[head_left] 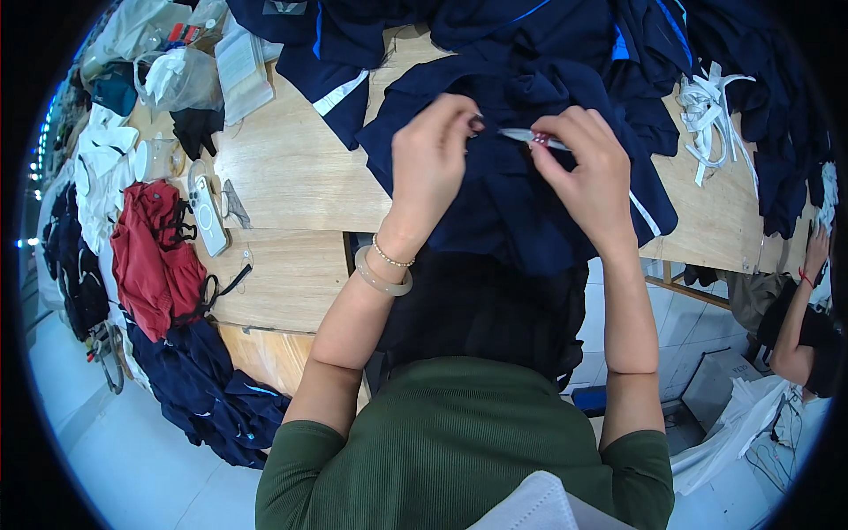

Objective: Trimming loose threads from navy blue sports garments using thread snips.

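Two o'clock, I see the right hand (590, 161) clamped on snips (518, 134); twelve, left hand (430, 148) curled, grip I can't tell.

Faint lettering (733, 371) on the grey box (712, 393) is too small to read.

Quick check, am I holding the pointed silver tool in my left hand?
No, the pointed silver tool is in your right hand, over the navy cloth.
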The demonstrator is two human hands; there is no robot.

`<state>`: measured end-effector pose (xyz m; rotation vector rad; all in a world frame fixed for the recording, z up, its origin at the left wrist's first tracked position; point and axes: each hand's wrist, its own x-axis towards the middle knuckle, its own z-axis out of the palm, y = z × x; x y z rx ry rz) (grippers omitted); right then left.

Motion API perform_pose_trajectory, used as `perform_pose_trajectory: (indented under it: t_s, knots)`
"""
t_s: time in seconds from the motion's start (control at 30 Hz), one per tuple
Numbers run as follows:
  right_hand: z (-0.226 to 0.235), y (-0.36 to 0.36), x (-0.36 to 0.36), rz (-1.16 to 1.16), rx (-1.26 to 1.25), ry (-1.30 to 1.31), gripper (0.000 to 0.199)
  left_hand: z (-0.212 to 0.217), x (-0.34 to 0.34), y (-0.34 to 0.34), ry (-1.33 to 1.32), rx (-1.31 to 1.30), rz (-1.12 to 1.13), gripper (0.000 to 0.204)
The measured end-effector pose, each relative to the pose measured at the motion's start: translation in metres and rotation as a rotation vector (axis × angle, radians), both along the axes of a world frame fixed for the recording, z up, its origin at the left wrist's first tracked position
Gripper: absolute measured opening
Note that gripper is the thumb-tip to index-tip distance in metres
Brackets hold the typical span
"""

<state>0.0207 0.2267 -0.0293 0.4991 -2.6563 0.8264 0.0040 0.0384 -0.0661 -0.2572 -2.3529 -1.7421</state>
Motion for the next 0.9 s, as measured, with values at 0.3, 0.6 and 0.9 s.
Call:
perform_pose_trajectory:
  t_s: [0.3, 0.6, 0.9]
  knots:
    - [-0.003, 0.004, -0.002, -0.106, -0.346, -0.251, 0.033, 0.019, 0.061, -0.012, -0.904, 0.795, -0.148, 0.025]
    - [-0.024, -0.008, -0.021, 0.053, -0.030, -0.198, 0.016, -0.016, 0.073, 0.021, -1.122, 1.164, -0.052, 0.026]
    - [-0.015, 0.015, -0.009, -0.039, -0.802, -0.474, 0.011, -0.019, 0.050, 0.022, -0.998, 1.443, -0.077, 0.010]
